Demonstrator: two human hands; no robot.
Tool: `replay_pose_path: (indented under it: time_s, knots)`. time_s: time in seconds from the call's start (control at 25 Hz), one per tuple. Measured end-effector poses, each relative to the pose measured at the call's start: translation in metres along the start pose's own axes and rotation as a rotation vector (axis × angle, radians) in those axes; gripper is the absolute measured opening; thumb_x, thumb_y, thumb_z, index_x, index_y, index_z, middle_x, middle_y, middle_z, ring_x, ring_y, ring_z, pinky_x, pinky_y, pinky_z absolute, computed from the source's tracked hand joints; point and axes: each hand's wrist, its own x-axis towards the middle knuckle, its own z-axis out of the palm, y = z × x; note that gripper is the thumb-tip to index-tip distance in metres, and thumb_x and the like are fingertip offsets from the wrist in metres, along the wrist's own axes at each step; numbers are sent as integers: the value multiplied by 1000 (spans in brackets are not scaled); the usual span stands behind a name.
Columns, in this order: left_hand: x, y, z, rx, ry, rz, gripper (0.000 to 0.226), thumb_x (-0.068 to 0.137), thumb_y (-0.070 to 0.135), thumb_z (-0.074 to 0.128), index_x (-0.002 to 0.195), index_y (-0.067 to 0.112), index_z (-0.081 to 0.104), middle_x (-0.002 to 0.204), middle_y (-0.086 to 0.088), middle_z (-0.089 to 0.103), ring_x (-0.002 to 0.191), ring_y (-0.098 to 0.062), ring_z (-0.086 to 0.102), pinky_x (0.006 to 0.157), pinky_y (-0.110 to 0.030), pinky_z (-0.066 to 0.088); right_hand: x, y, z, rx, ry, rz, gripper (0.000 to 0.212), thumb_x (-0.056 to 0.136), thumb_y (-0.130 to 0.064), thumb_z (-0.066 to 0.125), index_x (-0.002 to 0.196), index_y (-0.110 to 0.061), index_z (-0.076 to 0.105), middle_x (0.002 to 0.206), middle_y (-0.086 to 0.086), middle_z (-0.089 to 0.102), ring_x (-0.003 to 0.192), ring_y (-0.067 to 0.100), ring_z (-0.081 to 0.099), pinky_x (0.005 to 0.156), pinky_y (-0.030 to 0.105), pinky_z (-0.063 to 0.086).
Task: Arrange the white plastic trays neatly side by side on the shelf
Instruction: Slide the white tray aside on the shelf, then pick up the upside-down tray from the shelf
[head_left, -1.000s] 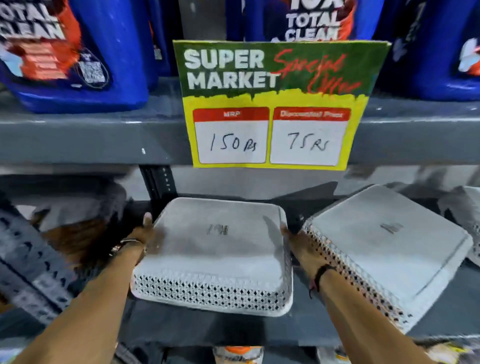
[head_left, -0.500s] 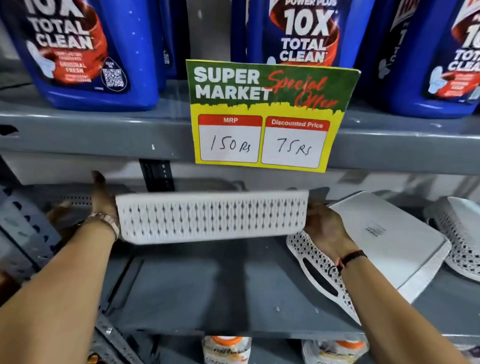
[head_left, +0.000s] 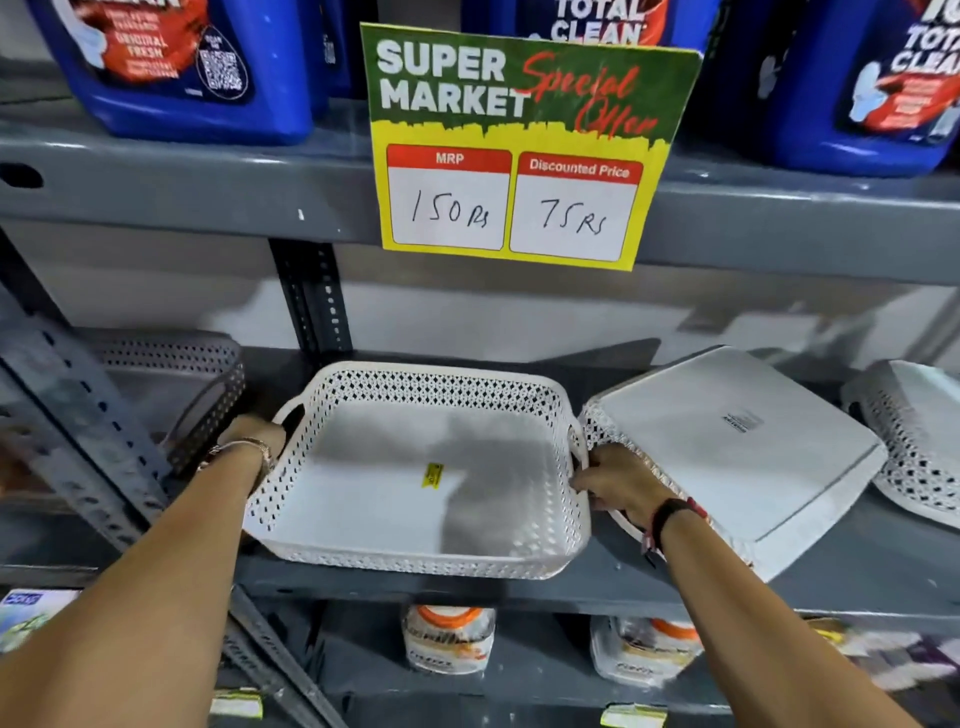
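The grey shelf (head_left: 649, 577) carries the open-side-up white tray (head_left: 415, 483) spanning between both hands, long axis left to right. The overturned tray (head_left: 737, 457) lies skewed just beyond the right hand (head_left: 618, 480), the nearer hand. Left hand (head_left: 254, 441) and right hand each curl closed on a side handle.

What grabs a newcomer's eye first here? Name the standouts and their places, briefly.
The green-and-yellow special-offer price sign hangs from the upper shelf's edge, top centre. Below it, both hands, left hand and right hand, grip the side handles of an upright white perforated plastic tray on the grey metal shelf. Beside it, right, an upside-down white tray lies tilted.
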Motion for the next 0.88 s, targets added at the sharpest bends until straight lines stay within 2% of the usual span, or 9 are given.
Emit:
replay_pose_path:
  time_s: [0.12, 0.24, 0.4, 0.56, 0.64, 0.72, 0.8, 0.84, 0.88]
  knots:
    - [-12, 5, 3, -44, 18, -72, 43, 90, 17, 52, 115, -18, 54, 121, -30, 61, 112, -41, 60, 99, -49, 48, 1, 0, 1, -26, -10, 3, 21, 78, 8, 55, 99, 3, 58, 112, 21, 64, 103, 32, 63, 84, 37, 56]
    - [-46, 20, 1, 24, 74, -70, 47, 92, 21, 47, 119, -17, 53, 123, -32, 59, 114, -43, 57, 99, -44, 46, -1, -4, 0, -66, -12, -17, 15, 81, 7, 54, 76, -8, 55, 93, 11, 63, 96, 27, 61, 84, 33, 53]
    - [-79, 39, 8, 103, 156, -71, 67, 89, 23, 54, 141, -6, 25, 149, -24, 23, 138, -37, 24, 113, -45, 24, -8, -17, -13, -255, -47, -51, 18, 85, -13, 60, 68, -10, 52, 80, 7, 59, 84, 22, 58, 80, 31, 52]
    - [-121, 103, 38, 282, 248, 264, 54, 89, 20, 52, 134, -4, 34, 140, -25, 33, 130, -38, 32, 106, -45, 33, -3, -40, -77, -385, 274, -264, 31, 88, -32, 53, 68, -10, 60, 86, 18, 67, 80, 26, 62, 76, 33, 52]
    - [-144, 142, 72, 227, 122, 410, 45, 90, 20, 49, 126, -7, 44, 135, -28, 45, 124, -40, 44, 101, -42, 39, 9, -33, -128, -356, 466, -318, 31, 91, -28, 49, 70, -9, 63, 94, 24, 68, 91, 33, 63, 89, 40, 50]
    - [-180, 174, 118, 122, -108, 446, 35, 90, 19, 47, 109, -9, 58, 122, -30, 60, 99, -41, 61, 91, -38, 48, 24, -3, -187, -480, 569, -245, 39, 95, -23, 40, 97, 8, 64, 111, 32, 63, 108, 40, 58, 95, 42, 43]
    - [-217, 188, 166, 120, -218, 464, 34, 90, 21, 48, 101, -7, 65, 113, -30, 66, 89, -41, 67, 85, -40, 53, 38, 31, -224, -607, 519, -234, 49, 93, -19, 29, 97, 16, 63, 102, 39, 63, 97, 49, 61, 81, 46, 49]
    - [-235, 189, 188, 218, -201, 471, 37, 90, 23, 47, 107, -5, 64, 117, -29, 64, 100, -40, 65, 89, -41, 52, 52, 46, -245, -507, 260, -87, 50, 84, -14, 26, 83, 16, 66, 82, 40, 66, 76, 51, 66, 61, 46, 55]
    - [-254, 188, 207, 337, -173, 485, 41, 92, 26, 44, 116, -3, 61, 125, -26, 61, 113, -37, 60, 94, -40, 49, 74, 61, -272, -472, 179, -137, 45, 72, -9, 27, 67, 13, 66, 60, 34, 64, 52, 47, 65, 38, 40, 53]
